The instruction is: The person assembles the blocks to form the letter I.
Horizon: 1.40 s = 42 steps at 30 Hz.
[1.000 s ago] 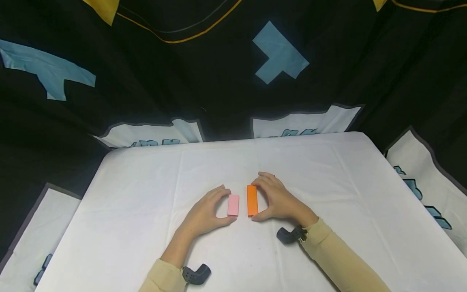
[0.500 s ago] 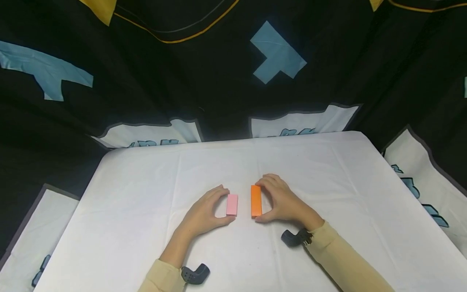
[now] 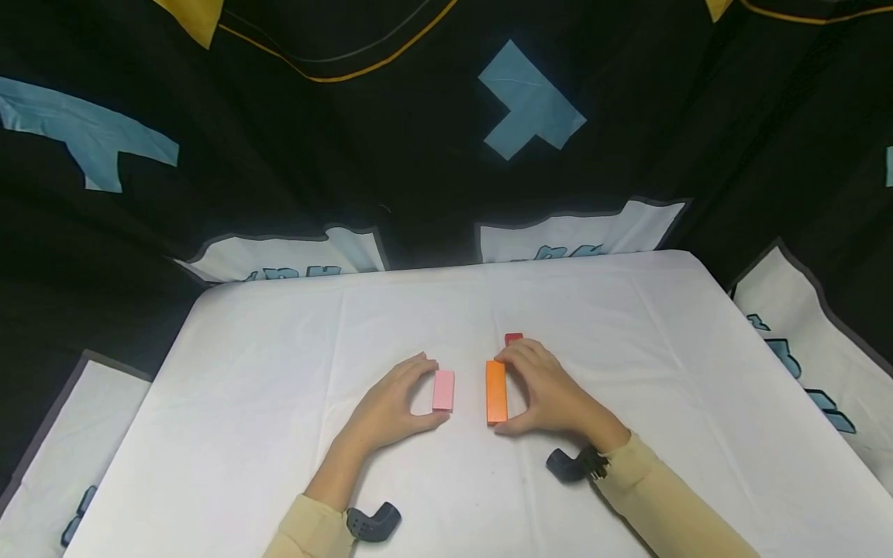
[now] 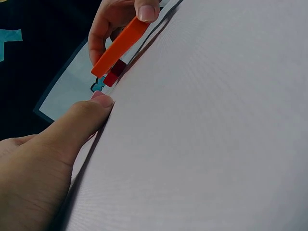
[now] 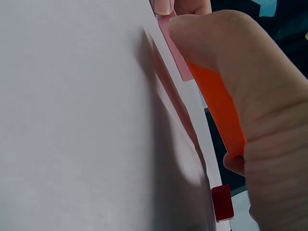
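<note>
My left hand (image 3: 398, 403) pinches a small pink block (image 3: 443, 390) by its two ends, thumb at the near end and fingers at the far end. Just to the right, my right hand (image 3: 547, 387) grips a longer orange block (image 3: 496, 392) the same way. A gap of white cloth lies between the two blocks. In the left wrist view the orange block (image 4: 120, 46) appears raised off the table. Behind my right fingers a red block (image 3: 513, 339) shows, partly hidden by the hand; the right wrist view has that red block (image 5: 223, 202) at the table surface.
A white cloth covers the table (image 3: 244, 372). A black curtain (image 3: 335, 155) with blue and yellow patches hangs behind and at the sides. Each wrist carries a dark curved device, such as the one on the right (image 3: 568, 465).
My right hand has moved right and slightly nearer with the orange block, widening the gap to the pink one and uncovering the red block. My left hand has stayed nearly still.
</note>
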Motion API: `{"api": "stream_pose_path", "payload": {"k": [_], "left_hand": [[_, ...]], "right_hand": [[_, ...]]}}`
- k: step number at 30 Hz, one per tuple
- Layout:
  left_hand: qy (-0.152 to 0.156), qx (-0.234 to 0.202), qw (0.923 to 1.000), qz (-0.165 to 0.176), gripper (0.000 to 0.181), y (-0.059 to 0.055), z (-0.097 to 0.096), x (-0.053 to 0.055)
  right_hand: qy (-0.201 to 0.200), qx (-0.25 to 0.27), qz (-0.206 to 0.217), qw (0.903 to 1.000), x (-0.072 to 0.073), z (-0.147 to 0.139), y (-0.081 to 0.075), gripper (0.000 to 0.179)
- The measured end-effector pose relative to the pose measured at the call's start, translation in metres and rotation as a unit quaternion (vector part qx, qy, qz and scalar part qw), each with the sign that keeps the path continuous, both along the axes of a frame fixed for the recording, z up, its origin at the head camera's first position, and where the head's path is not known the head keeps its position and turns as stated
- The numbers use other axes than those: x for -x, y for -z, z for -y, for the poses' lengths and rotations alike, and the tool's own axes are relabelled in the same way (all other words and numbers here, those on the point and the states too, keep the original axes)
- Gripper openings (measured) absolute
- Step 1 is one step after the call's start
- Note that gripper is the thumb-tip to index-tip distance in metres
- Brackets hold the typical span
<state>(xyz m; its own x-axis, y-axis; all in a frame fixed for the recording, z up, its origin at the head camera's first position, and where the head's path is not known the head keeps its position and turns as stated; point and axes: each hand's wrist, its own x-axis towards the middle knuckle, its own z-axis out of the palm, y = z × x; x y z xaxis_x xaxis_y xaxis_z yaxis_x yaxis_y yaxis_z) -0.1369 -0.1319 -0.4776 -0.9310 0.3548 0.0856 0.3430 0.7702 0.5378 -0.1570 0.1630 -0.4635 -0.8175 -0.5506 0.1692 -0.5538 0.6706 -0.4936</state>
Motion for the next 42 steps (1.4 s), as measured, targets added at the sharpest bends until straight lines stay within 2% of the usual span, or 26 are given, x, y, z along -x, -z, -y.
{"api": "stream_pose_path", "payload": {"k": [12, 24, 42], "left_hand": [[-0.002, 0.003, 1.0000, -0.002, 0.076, -0.001, -0.001, -0.001], [-0.001, 0.008, 0.9999, -0.012, 0.075, 0.002, 0.000, 0.000], [0.005, 0.001, 0.9997, -0.024, 0.072, 0.004, 0.000, 0.002]], "right_hand": [[-0.018, 0.007, -0.011, 0.9997, -0.014, -0.003, -0.002, 0.093], [-0.012, -0.004, 0.008, 0.9999, -0.026, -0.007, 0.001, 0.093], [-0.022, -0.009, -0.003, 0.9997, -0.038, -0.013, 0.004, 0.094]]}}
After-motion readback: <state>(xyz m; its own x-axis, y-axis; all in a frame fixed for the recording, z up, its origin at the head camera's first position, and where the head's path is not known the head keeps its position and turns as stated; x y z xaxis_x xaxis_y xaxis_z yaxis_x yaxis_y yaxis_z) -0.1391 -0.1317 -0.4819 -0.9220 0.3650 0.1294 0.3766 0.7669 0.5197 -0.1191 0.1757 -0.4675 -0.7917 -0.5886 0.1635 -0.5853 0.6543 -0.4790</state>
